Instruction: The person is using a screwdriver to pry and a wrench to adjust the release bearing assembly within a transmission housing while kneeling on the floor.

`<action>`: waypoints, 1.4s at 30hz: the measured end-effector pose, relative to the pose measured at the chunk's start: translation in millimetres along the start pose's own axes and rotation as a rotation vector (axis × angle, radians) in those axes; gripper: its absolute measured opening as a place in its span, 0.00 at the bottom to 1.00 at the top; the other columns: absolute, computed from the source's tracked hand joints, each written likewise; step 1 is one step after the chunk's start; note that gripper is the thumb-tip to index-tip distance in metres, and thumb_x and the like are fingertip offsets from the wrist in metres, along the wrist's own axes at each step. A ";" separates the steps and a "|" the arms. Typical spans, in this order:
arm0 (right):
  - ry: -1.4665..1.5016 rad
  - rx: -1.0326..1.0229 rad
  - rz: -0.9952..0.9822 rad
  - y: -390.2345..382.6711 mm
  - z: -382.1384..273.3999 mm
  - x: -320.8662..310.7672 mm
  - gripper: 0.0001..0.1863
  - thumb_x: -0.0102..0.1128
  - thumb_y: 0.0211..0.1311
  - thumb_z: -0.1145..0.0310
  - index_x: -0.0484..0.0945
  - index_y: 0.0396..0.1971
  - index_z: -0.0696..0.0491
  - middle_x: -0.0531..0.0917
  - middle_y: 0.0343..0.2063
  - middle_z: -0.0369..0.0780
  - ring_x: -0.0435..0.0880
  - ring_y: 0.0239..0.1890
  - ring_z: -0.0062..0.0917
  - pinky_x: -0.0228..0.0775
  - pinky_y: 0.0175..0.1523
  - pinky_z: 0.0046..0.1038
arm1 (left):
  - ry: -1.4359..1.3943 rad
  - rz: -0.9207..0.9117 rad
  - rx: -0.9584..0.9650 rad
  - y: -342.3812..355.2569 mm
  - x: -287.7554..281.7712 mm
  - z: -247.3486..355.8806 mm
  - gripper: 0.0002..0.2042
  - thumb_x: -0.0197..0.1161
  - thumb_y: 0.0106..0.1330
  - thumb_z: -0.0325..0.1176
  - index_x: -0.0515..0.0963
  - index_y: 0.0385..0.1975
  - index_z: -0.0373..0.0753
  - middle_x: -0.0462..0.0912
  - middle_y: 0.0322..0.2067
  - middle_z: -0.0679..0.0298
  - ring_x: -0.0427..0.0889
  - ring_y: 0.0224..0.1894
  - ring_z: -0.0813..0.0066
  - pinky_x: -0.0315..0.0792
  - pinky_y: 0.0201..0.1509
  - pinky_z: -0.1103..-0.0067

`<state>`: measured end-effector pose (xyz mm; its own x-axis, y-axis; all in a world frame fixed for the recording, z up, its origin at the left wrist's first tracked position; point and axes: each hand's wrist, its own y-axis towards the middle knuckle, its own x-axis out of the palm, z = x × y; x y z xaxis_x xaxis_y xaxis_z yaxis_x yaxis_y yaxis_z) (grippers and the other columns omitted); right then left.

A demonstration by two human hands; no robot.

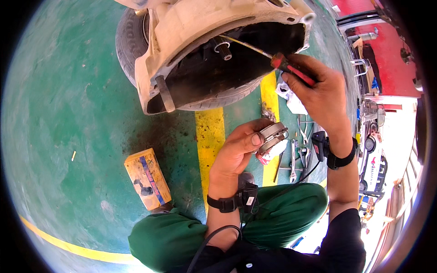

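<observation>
with right hand [325, 93] clamped on screwdriver [281, 61], left hand [236, 148] on metal ring [272, 135], steer gently inside the housing [180, 29] edge.

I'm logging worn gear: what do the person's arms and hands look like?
The left hand and right hand are gloveless. Each wrist wears a black strap carrying a boxy black device, the left one white-labelled. A thick black cable crosses the left forearm. A dark fabric sleeve ends near the right elbow.
</observation>
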<state>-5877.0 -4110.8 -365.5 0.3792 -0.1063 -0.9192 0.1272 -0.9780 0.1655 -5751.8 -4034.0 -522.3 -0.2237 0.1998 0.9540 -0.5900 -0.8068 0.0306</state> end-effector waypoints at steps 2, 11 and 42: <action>0.003 0.038 -0.012 -3.3 2.0 3.0 0.14 0.70 0.54 0.71 0.82 0.41 0.58 0.86 0.28 0.43 0.84 0.29 0.21 0.75 0.38 0.22 | -0.022 -0.009 0.007 -0.2 -1.6 1.6 0.48 0.67 0.50 0.65 0.69 0.54 0.20 0.80 0.34 0.55 0.76 0.28 0.75 0.64 0.26 0.83; 0.429 0.458 -0.214 -17.4 18.6 15.3 0.17 0.67 0.61 0.64 0.79 0.43 0.61 0.84 0.27 0.37 0.78 0.22 0.15 0.67 0.27 0.18 | -0.074 0.093 0.033 -7.7 -13.3 -0.4 0.47 0.67 0.50 0.66 0.71 0.55 0.23 0.81 0.36 0.52 0.77 0.29 0.71 0.66 0.26 0.81; 0.739 0.504 -0.399 -46.8 37.2 49.6 0.13 0.61 0.64 0.67 0.75 0.43 0.59 0.80 0.25 0.34 0.76 0.23 0.15 0.67 0.28 0.19 | -0.366 -0.009 0.310 -21.0 -13.2 19.3 0.52 0.63 0.45 0.73 0.70 0.51 0.21 0.76 0.41 0.50 0.73 0.29 0.71 0.66 0.25 0.82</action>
<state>-5898.2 -4077.0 -432.1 0.8939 0.2203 -0.3903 0.0297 -0.8981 -0.4389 -5721.5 -4030.4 -529.8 0.1009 0.0432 0.9940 -0.3189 -0.9449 0.0734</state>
